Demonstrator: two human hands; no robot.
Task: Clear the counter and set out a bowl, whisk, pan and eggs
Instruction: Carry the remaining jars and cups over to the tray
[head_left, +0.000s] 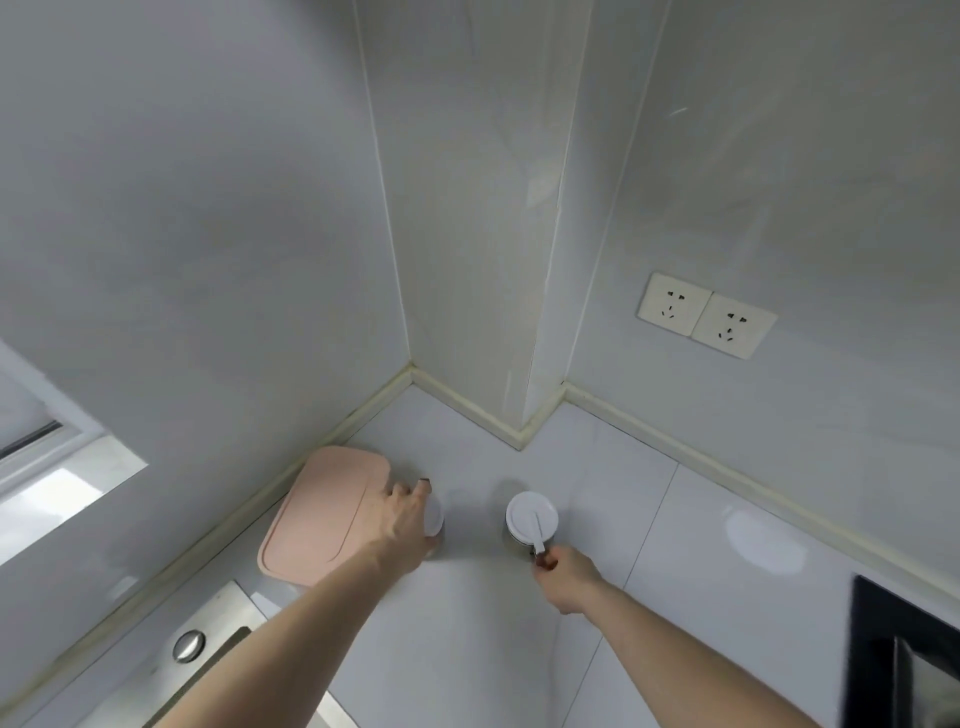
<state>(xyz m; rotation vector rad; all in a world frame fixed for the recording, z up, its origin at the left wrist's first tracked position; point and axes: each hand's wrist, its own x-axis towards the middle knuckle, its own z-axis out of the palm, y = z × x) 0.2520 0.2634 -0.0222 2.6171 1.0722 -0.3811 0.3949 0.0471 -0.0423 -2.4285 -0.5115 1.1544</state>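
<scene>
Two small white-lidded jars stand on the pale counter (467, 623) near the wall corner. My left hand (402, 522) curls round the left jar (434, 517), covering most of it. The right jar (531, 517) has a white spoon handle lying across its lid and sticking out toward me. My right hand (566, 574) pinches the end of that handle at the jar's near side. No bowl, whisk, pan or eggs are in view.
A pink cutting board (317, 514) lies flat against the left wall, just left of my left hand. A steel sink rim (208, 639) sits at the lower left. A black hob edge (904, 654) is at the lower right. Two wall sockets (706, 314) sit above the counter.
</scene>
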